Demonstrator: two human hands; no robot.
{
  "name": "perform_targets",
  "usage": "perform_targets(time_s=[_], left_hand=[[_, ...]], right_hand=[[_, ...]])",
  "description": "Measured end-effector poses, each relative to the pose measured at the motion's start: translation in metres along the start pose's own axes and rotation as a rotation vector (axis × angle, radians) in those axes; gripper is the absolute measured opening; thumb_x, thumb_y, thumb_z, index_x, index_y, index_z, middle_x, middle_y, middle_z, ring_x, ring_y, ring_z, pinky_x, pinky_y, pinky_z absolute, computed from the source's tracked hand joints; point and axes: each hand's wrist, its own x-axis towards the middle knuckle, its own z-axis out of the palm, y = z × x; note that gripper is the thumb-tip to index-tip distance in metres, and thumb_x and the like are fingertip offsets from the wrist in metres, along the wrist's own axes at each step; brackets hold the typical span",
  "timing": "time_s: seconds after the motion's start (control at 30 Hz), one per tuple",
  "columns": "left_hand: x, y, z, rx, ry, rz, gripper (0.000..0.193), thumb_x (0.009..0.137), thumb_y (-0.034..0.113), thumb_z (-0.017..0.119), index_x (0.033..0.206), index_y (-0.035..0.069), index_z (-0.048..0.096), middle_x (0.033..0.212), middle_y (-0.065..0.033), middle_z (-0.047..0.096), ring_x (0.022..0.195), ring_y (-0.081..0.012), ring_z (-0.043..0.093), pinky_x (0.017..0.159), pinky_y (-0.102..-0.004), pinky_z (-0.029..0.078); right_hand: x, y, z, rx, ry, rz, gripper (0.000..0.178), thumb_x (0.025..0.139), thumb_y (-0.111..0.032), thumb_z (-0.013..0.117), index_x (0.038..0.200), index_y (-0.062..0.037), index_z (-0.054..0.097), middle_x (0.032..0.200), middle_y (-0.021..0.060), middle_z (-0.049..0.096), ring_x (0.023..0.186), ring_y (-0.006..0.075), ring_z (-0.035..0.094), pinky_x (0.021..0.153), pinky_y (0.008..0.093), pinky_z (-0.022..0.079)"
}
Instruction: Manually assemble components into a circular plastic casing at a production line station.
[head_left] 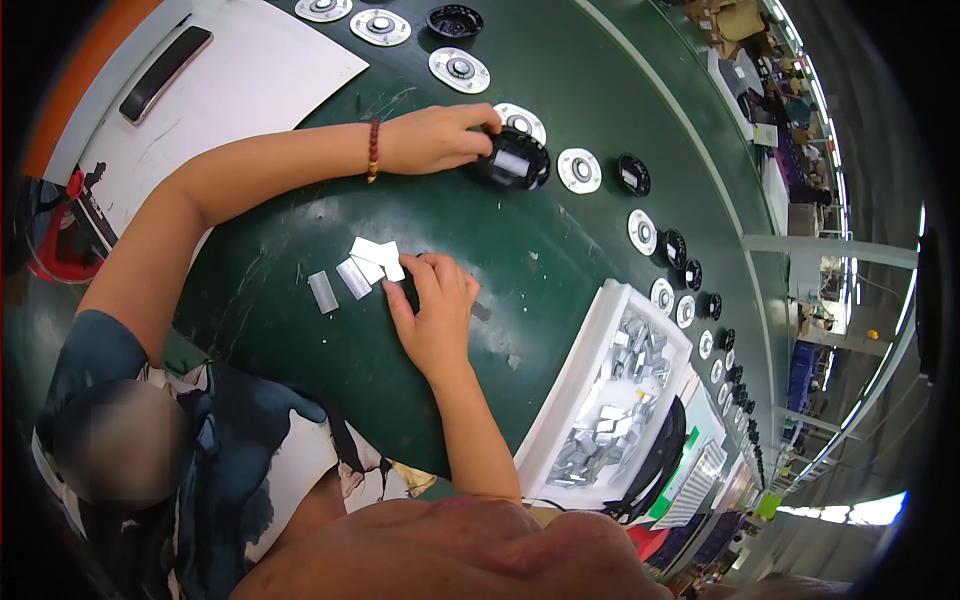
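My left hand (440, 138), a beaded bracelet at its wrist, reaches across the green table with its fingers closed on the edge of a round black plastic housing (530, 172). A silver rectangular block (512, 162) sits in that housing. Just behind it lies a white oval plate (525, 118) with a round centre, partly covered. Nearer to me, my right hand (437, 305) pinches a small silver metal block (394, 268) between thumb and forefinger. Several similar blocks lie beside it, some overlapping, and one silver block (323, 292) rests apart on the left.
White oval plates (579, 171) and black housings (633, 175) stretch in a line along the table to the right. A white bin (560, 425) of silver blocks stands at the right. On the left is a white sheet (270, 60) with a black bar-shaped object (166, 74) on it.
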Motion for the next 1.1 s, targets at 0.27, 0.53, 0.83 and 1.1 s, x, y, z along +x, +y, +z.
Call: perform_targets(time_s=[0.27, 0.53, 0.83, 1.1], left_hand=[[0.068, -0.106, 0.03, 0.193, 0.199, -0.192, 0.008, 0.086, 0.005, 0.063, 0.092, 0.002, 0.06, 0.113, -0.0131, 0.053, 0.097, -0.0326, 0.06, 0.085, -0.0404, 0.051], [0.073, -0.119, 0.023, 0.602, 0.212, -0.311, 0.027, 0.077, 0.011, 0.069, 0.103, 0.01, 0.06, 0.112, -0.0124, 0.053, 0.098, -0.0296, 0.058, 0.083, -0.0423, 0.046], [0.013, -0.117, -0.037, 0.707, 0.236, -0.292, 0.015, 0.077, 0.019, 0.071, 0.087, 0.011, 0.063, 0.096, -0.0068, 0.055, 0.093, -0.0234, 0.057, 0.076, -0.0397, 0.039], [-0.053, 0.012, -0.06, 0.163, 0.03, 0.191, 0.009, 0.085, 0.013, 0.067, 0.086, 0.011, 0.059, 0.105, -0.0077, 0.057, 0.099, -0.0257, 0.057, 0.109, -0.0547, 0.034]], right_hand=[[0.0, -0.005, 0.012, -0.008, -0.013, 0.005, 0.032, 0.078, -0.019, 0.078, 0.104, -0.008, 0.064, 0.103, 0.0091, 0.059, 0.101, 0.0284, 0.056, 0.093, 0.0405, 0.036], [-0.001, -0.001, 0.01, -0.031, 0.017, 0.035, 0.029, 0.079, -0.019, 0.077, 0.101, -0.0072, 0.065, 0.103, 0.0099, 0.059, 0.1, 0.0284, 0.057, 0.093, 0.0412, 0.036], [-0.003, -0.007, 0.008, -0.041, 0.028, 0.048, 0.022, 0.078, -0.014, 0.078, 0.095, -0.0073, 0.067, 0.094, 0.0062, 0.062, 0.092, 0.0251, 0.059, 0.09, 0.0373, 0.039], [0.003, 0.0, -0.014, 0.042, 0.07, 0.231, 0.022, 0.077, -0.009, 0.078, 0.094, -0.0053, 0.066, 0.087, 0.0059, 0.06, 0.076, 0.0221, 0.056, 0.081, 0.0351, 0.042]])
